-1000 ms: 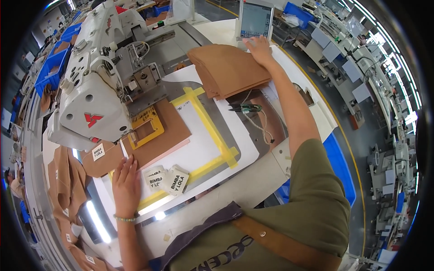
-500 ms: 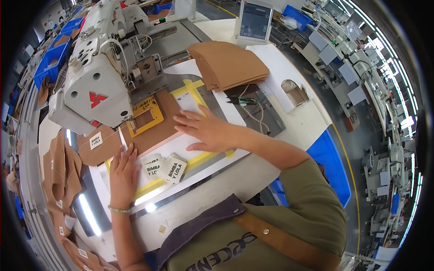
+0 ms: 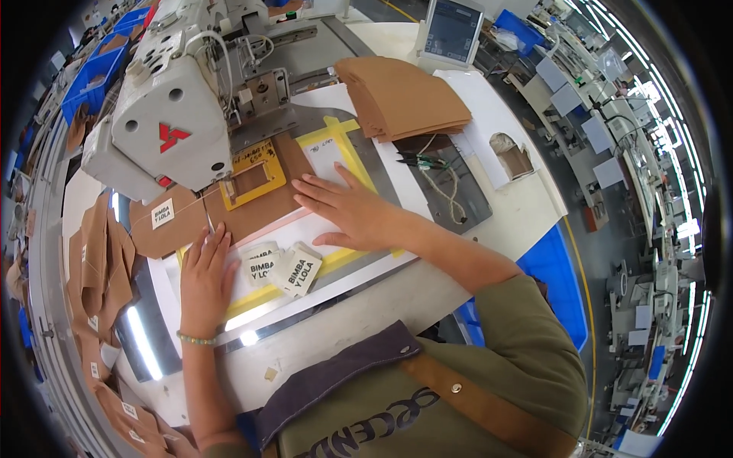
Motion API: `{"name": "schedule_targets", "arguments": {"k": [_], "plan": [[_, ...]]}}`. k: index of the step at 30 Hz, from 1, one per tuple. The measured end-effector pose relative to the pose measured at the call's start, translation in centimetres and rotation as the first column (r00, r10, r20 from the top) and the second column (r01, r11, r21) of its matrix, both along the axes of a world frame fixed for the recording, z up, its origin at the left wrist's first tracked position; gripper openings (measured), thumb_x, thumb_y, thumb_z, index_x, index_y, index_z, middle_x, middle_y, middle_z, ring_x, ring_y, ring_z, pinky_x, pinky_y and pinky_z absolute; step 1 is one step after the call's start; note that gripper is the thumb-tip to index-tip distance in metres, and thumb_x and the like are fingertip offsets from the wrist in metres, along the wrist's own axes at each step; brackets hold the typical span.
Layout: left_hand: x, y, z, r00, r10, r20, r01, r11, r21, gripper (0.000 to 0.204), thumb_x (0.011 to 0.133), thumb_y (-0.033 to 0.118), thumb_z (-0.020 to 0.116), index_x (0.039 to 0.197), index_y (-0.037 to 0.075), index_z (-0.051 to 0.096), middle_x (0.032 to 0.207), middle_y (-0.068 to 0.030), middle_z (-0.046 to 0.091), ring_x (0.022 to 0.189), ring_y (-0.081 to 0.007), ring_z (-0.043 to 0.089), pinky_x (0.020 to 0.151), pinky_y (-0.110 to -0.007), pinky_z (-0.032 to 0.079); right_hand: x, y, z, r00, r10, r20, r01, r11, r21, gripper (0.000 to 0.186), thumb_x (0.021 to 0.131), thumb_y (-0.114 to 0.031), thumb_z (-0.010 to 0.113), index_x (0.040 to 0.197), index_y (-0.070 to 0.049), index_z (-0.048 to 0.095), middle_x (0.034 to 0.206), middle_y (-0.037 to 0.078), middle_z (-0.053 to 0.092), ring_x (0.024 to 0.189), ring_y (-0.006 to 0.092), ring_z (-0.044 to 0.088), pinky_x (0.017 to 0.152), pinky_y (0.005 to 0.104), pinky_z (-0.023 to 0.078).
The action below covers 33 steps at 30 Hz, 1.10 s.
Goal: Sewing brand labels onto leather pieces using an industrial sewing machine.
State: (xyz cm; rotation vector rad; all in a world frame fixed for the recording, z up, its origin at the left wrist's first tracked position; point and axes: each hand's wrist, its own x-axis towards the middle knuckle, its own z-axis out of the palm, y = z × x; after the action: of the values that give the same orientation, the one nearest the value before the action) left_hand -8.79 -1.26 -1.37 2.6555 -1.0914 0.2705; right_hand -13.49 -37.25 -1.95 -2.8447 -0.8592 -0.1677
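Note:
My right hand point(image 3: 343, 214) lies with fingers spread on the edge of a brown panel point(image 3: 282, 198) over a white template sheet bordered with yellow tape point(image 3: 353, 156). My left hand point(image 3: 206, 271) rests fingers outstretched at the panel's lower left edge, beside loose white printed labels point(image 3: 298, 271). A yellow clamp frame point(image 3: 269, 174) sits on the panel beneath the head of a white industrial sewing machine point(image 3: 153, 137). Another brown piece point(image 3: 191, 229) with a white label point(image 3: 163, 214) lies to the left of the frame, with thread running across it.
A stack of brown pieces point(image 3: 401, 95), a touchscreen point(image 3: 447, 30), and dark snips point(image 3: 416, 160) with cord point(image 3: 450, 198) are at back right. Labelled brown pieces point(image 3: 99, 267) hang along the left. Blue bins point(image 3: 82, 90) stand left; a blue tray point(image 3: 557, 271) sits right, beside an aisle.
My right hand has come down from the touchscreen onto the panel and lies there now. My left hand stays at the panel's lower edge. The whole view has shifted slightly.

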Motion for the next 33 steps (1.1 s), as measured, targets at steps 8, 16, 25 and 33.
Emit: {"name": "schedule_targets", "arguments": {"k": [8,16,25,33], "plan": [[0.1,0.0,0.5,1.0,-0.002,0.003,0.002,0.999,-0.053,0.052,0.099,0.021,0.076,0.146,0.004,0.066,0.159,-0.0113,0.061,0.15,-0.0386,0.051,0.124,-0.049,0.043,0.0,0.5,0.4,1.0,0.015,0.003,-0.014,0.999,-0.032,0.082,0.111,-0.057,0.054,0.169,-0.002,0.037,0.18,0.015,0.03,0.168,0.028,0.024,0.137,0.0577,0.013],[0.4,2.1,0.5,1.0,0.028,-0.004,-0.028,0.976,-0.218,0.048,0.097,0.009,0.075,0.144,0.005,0.069,0.15,-0.012,0.068,0.144,-0.0386,0.059,0.12,-0.049,0.048,-0.9,-1.6,0.9,0.998,-0.048,-0.039,0.055,0.979,0.198,0.07,0.111,-0.045,0.059,0.165,-0.003,0.044,0.176,0.014,0.038,0.165,0.0325,0.031,0.134,0.0597,0.019],[-0.5,0.9,0.3,0.999,0.036,-0.002,-0.036,0.998,0.049,0.064,0.097,0.019,0.077,0.157,0.01,0.059,0.169,-0.0046,0.052,0.16,-0.0359,0.041,0.13,-0.049,0.037,-0.4,-0.8,0.6,0.999,-0.04,0.0,0.04,0.997,0.071,0.064,0.111,-0.044,0.059,0.16,-0.003,0.053,0.174,0.008,0.043,0.165,0.035,0.03,0.132,0.0634,0.021],[0.2,1.3,-0.1,0.999,-0.023,-0.047,0.022,1.0,-0.015,0.065,0.097,0.019,0.078,0.158,0.011,0.058,0.168,-0.0048,0.053,0.158,-0.035,0.043,0.129,-0.05,0.038,-0.4,-1.3,0.5,0.995,-0.092,0.047,0.08,0.976,0.204,0.062,0.111,-0.042,0.06,0.159,-0.003,0.053,0.171,0.008,0.047,0.163,0.0353,0.034,0.132,0.0626,0.024]]}}
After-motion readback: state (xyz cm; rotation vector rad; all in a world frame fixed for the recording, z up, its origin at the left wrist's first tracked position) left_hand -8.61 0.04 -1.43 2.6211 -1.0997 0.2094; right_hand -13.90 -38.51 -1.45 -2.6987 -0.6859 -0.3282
